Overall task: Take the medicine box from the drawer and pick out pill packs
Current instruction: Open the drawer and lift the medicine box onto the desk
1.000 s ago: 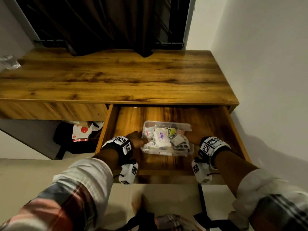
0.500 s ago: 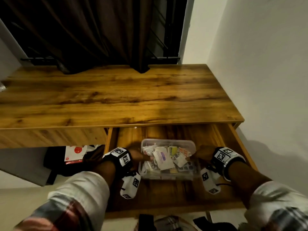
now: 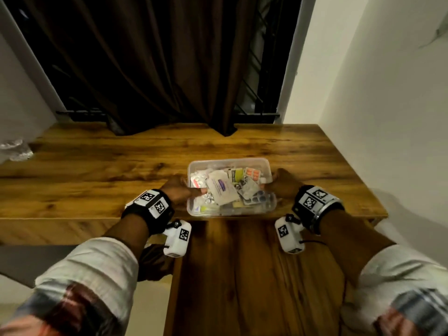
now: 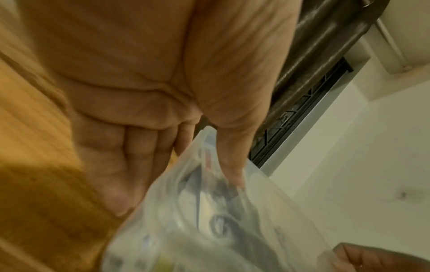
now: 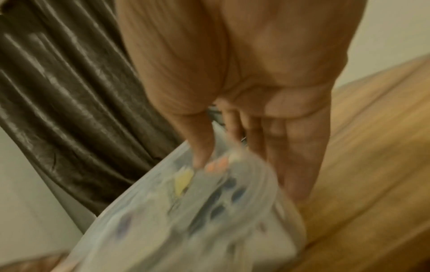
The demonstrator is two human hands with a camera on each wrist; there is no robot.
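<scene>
The medicine box is a clear plastic tub without a lid, filled with several pill packs and sachets. It is held over the front edge of the wooden desk top. My left hand grips its left wall, thumb over the rim and fingers underneath. My right hand grips the right wall the same way. The left wrist view shows the left hand on the blurred medicine box. The right wrist view shows the right hand pinching the medicine box rim.
The open drawer reaches out below the box towards me. A dark curtain hangs behind the desk, its hem touching the top. Crumpled clear plastic lies at the far left. A white wall stands on the right.
Both hands have lifted the medicine box out of the drawer and carried it up and forward to the desk's front edge. My head view has tilted up.
</scene>
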